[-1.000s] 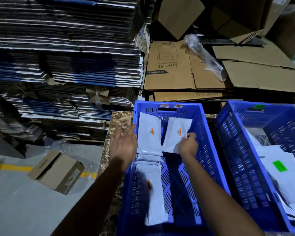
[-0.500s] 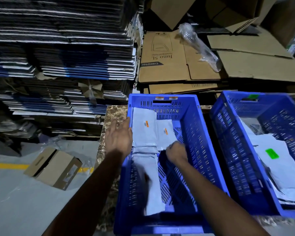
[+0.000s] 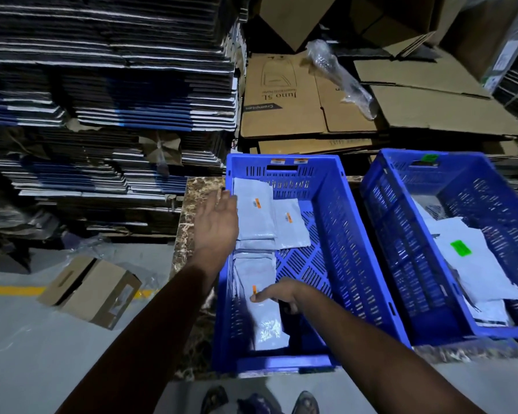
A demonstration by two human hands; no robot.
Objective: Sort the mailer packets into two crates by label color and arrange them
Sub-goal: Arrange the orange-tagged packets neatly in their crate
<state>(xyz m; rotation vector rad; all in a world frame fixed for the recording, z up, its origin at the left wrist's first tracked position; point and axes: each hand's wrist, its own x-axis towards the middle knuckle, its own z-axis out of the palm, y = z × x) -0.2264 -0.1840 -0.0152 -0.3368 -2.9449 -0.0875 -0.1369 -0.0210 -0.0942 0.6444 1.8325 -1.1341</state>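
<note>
- Now, right hand [image 3: 281, 295] inside the left crate [image 3: 335, 234]: fingers curled on the near packet [image 3: 263, 318] by its orange label [image 3: 254, 289].
- Left hand [image 3: 217, 224], fingers straight, rests at the crate's left rim.
- Two orange-labelled packets [image 3: 254, 210] lie at the far end.
- Green-labelled packets [image 3: 473, 264] fill the right crate [image 3: 401, 249].

Packets [image 3: 254, 212] in left crate [image 3: 335, 222] (three)

A warehouse: flattened carton stacks [image 3: 108, 85], loose cardboard [image 3: 308, 97], yellow floor line [image 3: 12, 290].

Both arms [image 3: 150, 339] bare — no sleeves; dark sandals [image 3: 304, 403] on feet.
</note>
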